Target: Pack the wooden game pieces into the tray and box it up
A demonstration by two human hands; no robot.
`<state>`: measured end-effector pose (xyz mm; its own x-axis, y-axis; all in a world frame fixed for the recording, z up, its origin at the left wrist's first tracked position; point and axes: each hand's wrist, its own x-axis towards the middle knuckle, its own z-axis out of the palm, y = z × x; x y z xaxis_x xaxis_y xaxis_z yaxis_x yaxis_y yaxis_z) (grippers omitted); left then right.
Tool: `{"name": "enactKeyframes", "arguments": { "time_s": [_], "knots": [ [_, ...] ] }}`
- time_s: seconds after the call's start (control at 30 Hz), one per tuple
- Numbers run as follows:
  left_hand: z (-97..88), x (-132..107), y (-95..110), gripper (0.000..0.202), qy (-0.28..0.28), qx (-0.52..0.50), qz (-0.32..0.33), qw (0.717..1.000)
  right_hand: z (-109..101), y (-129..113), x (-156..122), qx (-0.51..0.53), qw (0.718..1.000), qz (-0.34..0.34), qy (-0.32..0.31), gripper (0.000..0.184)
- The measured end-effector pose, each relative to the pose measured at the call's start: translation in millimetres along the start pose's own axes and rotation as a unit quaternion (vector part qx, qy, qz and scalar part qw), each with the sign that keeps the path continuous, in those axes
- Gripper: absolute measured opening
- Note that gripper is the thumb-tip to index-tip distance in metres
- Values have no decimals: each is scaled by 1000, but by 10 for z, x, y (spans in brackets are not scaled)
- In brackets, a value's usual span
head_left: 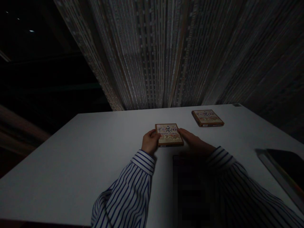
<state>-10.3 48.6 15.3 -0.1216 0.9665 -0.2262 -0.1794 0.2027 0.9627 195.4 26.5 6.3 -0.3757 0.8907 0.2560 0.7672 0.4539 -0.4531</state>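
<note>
A flat square Chinese chess box (169,134), with a printed pale lid and brown edges, lies between my two hands over the white table. My left hand (150,142) grips its left side, the thumb resting on the lid and the other fingers curled at the edge. Against the right side, my right hand (195,141) holds the box by its edge; part of this hand is in deep shadow. I cannot tell whether the box touches the tabletop. A second, similar box (207,118) sits farther back to the right, apart from both hands.
The white table (95,152) spreads to both sides. Striped curtains (163,57) hang behind its far edge. At the right lies a dark flat object (285,164) with a pale edge. A dark patch (194,190) hides the area before my right forearm.
</note>
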Motion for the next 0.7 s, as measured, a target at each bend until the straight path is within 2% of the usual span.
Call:
{"name": "enactKeyframes", "arguments": {
  "time_s": [0.1,0.27,0.4,0.57,0.63,0.7],
  "knots": [
    [4,1,1,40,0,6,1,1000,58,33,-54,-13,999,-36,-24,96],
    [4,7,-4,39,5,10,2,1000,56,110,-49,1,999,-27,-35,97],
    [3,12,-8,40,2,-7,-9,1000,-40,81,-1,45,998,-20,-25,76],
    [-12,29,-35,42,0,-35,-12,999,-93,-114,64,98,985,141,14,55],
    [-16,24,-38,42,0,-48,-13,999,-71,-155,82,129,975,177,38,48],
    [-12,8,-32,43,-1,-60,-15,998,-43,-160,93,159,968,185,56,42]
  ]
}}
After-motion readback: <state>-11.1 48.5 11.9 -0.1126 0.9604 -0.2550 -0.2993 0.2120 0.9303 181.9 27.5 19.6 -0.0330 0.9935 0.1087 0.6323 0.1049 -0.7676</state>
